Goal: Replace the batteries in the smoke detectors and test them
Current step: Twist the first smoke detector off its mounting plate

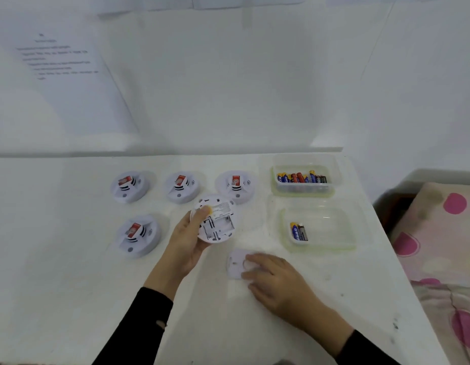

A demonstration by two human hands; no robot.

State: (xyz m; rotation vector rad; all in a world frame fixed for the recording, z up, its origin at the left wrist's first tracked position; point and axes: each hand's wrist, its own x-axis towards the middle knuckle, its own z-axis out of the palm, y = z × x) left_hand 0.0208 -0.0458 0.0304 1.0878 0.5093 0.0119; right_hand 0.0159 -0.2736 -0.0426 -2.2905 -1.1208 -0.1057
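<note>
The left hand (pixel 190 242) grips a smoke detector (pixel 215 219) by its left edge, the thumb pressed on the upturned back and the fingers curled beneath, so the detector is lifted off the worktop (pixel 70 259) with its open battery bay facing up. Nearer the person than this held detector and slightly to its right, the right hand (pixel 274 279) rests on a white cover plate (pixel 234 264) that lies flat on the worktop. Its fingers are laid loosely over the plate's right half rather than closed round it. Just beyond the held detector stands a row of three detectors (pixel 181 187), face up with red labels, and a fourth detector (pixel 138 235) sits to its left. To the right of the held detector is a clear near tub (pixel 331 233) holding two batteries (pixel 299 231), and beyond that tub is a far tub (pixel 302 189) with a heap of batteries (pixel 302 178). A printed sheet (pixel 57 59) hangs on the wall well beyond the held detector, to its left, and a bed (pixel 439 233) with pink dots lies far to its right.
</note>
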